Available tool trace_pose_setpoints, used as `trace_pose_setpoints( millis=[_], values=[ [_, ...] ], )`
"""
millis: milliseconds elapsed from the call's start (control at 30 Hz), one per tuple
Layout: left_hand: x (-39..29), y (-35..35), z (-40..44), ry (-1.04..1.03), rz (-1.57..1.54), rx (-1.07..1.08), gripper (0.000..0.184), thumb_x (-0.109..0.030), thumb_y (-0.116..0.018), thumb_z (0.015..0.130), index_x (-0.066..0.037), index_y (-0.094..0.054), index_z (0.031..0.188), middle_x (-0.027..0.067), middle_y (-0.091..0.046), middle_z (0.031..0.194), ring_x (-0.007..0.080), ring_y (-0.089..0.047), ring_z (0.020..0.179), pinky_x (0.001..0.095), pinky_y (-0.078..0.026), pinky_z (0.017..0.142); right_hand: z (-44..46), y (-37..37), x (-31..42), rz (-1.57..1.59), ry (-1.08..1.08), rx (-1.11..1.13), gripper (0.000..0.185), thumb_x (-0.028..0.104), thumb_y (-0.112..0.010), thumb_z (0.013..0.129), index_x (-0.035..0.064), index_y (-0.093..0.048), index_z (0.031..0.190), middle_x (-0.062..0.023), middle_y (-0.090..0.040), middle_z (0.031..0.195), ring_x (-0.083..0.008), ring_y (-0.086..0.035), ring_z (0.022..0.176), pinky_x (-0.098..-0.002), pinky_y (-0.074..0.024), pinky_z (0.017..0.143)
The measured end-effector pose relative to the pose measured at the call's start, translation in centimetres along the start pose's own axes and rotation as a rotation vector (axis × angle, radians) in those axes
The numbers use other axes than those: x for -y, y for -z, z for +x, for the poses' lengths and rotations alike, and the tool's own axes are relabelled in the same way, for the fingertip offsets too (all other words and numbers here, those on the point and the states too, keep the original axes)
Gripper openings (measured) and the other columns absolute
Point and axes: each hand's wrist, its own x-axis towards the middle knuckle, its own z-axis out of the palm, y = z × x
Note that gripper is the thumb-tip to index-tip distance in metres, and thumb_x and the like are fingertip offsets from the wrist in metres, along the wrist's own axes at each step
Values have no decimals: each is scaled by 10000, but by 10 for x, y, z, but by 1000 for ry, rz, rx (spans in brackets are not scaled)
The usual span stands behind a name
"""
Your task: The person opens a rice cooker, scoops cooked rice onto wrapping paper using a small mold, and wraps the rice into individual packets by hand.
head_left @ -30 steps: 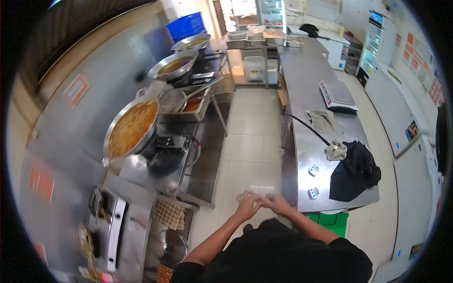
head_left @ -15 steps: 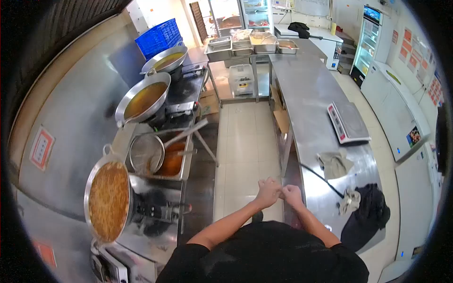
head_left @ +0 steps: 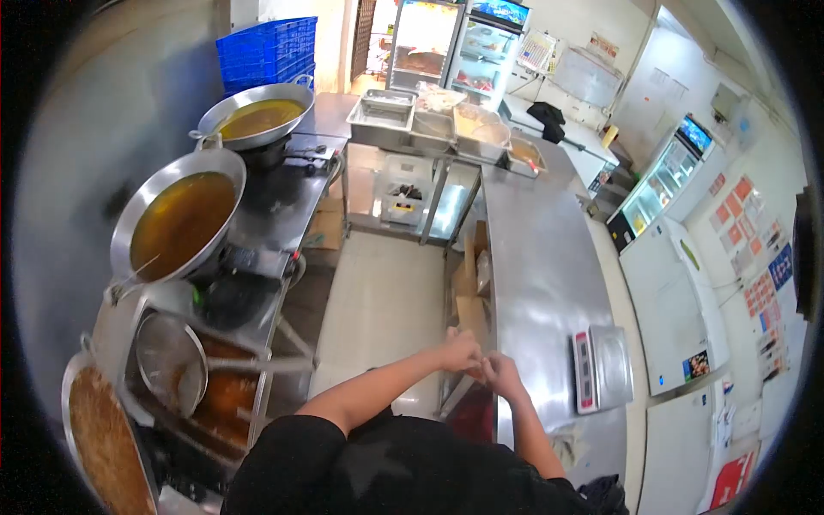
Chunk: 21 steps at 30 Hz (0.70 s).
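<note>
My left hand (head_left: 461, 351) and my right hand (head_left: 500, 376) are close together in front of my chest, above the aisle floor beside the steel table. The fingers of both are bent inward, and the fingertips meet or nearly meet. Whether something small lies between them cannot be made out. Nearest to the right hand is the left edge of the long steel table (head_left: 549, 283), which bears a red and white scale (head_left: 602, 369).
On the left stand woks of oil (head_left: 184, 225) (head_left: 262, 116), a wok of brown food (head_left: 107, 438) and a strainer (head_left: 172, 364) over a tray. Steel food pans (head_left: 382, 118), a blue crate (head_left: 268, 56) and a glass-door fridge (head_left: 485, 56) are ahead. White freezers (head_left: 665, 300) line the right.
The view has moved forward along the aisle, so the woks, scale and pans appear nearer. Both hands stay together at chest height. The cloths on the table have mostly left the view.
</note>
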Motion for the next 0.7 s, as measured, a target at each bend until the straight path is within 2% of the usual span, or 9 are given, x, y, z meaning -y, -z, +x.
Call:
trace_pose_setpoints(
  millis=[67, 100, 200, 333, 400, 433, 567, 667, 700],
  values=[
    [58, 24, 44, -85, 50, -85, 150, -384, -724, 873, -262, -793, 924, -55, -701, 997, 235, -509, 1165, 565, -307, 928, 74, 6, 3, -272, 177, -70, 241, 250, -603, 973, 22, -671, 936, -222, -685, 792, -405, -679, 731, -477, -532, 698],
    [75, 47, 53, -114, 59, -91, 103, -323, -720, 857, -254, -789, 888, -67, -681, 933, 230, -519, 1134, 567, -315, 920, 103, 9, 23, -236, 89, -28, 242, 260, -616, 927, 28, -680, 948, -265, -668, 844, -498, -634, 852, -539, -515, 752],
    [124, 109, 81, -146, 110, -268, 71, -258, -713, 829, -222, -774, 830, -70, -657, 879, 219, -529, 1094, 566, -323, 902, 200, 1, 42, -308, -13, -55, 243, 248, -608, 927, 16, -679, 910, -270, -671, 839, -489, -641, 855, -534, -513, 743],
    [196, 178, 103, -60, 261, -404, 57, -209, -700, 797, -190, -743, 765, -57, -643, 851, 212, -538, 1061, 547, -335, 876, 327, -28, 46, 53, -7, -106, 262, 201, -591, 930, -25, -655, 814, -197, -656, 702, -298, -642, 652, -435, -498, 637],
    [233, 211, 108, 17, 307, -468, 56, -193, -695, 791, -184, -731, 749, -50, -648, 854, 210, -542, 1061, 536, -342, 866, 399, -66, 18, 333, -162, -42, 309, 200, -609, 930, -50, -675, 760, -128, -670, 668, -223, -635, 606, -343, -500, 604],
    [252, 222, 108, 82, 355, -490, 55, -192, -696, 789, -190, -733, 749, -47, -647, 850, 213, -550, 1048, 530, -350, 862, 429, -78, 23, 439, -253, 24, 291, 196, -587, 957, -36, -686, 811, -52, -652, 693, -157, -617, 614, -310, -491, 586],
    [345, 268, 110, 370, 414, -554, 71, -231, -718, 834, -185, -745, 787, -56, -669, 866, 223, -565, 1005, 538, -346, 877, 560, -145, 26, 898, -477, 286, 220, 185, -572, 995, 24, -646, 865, -5, -607, 717, -117, -570, 625, -304, -439, 540],
    [396, 330, 105, 479, 415, -592, 79, -245, -731, 851, -181, -756, 813, -57, -673, 884, 228, -562, 1005, 537, -334, 895, 647, -127, 98, 601, -119, 622, 247, 192, -579, 1002, 23, -614, 825, -26, -595, 688, -139, -557, 619, -347, -431, 546],
    [406, 348, 99, 521, 389, -602, 78, -246, -736, 853, -180, -756, 816, -59, -673, 886, 229, -561, 1002, 533, -329, 899, 682, -128, 102, 495, 79, 691, 239, 192, -583, 999, 16, -614, 841, -51, -597, 688, -149, -564, 625, -361, -441, 563]
  ],
)
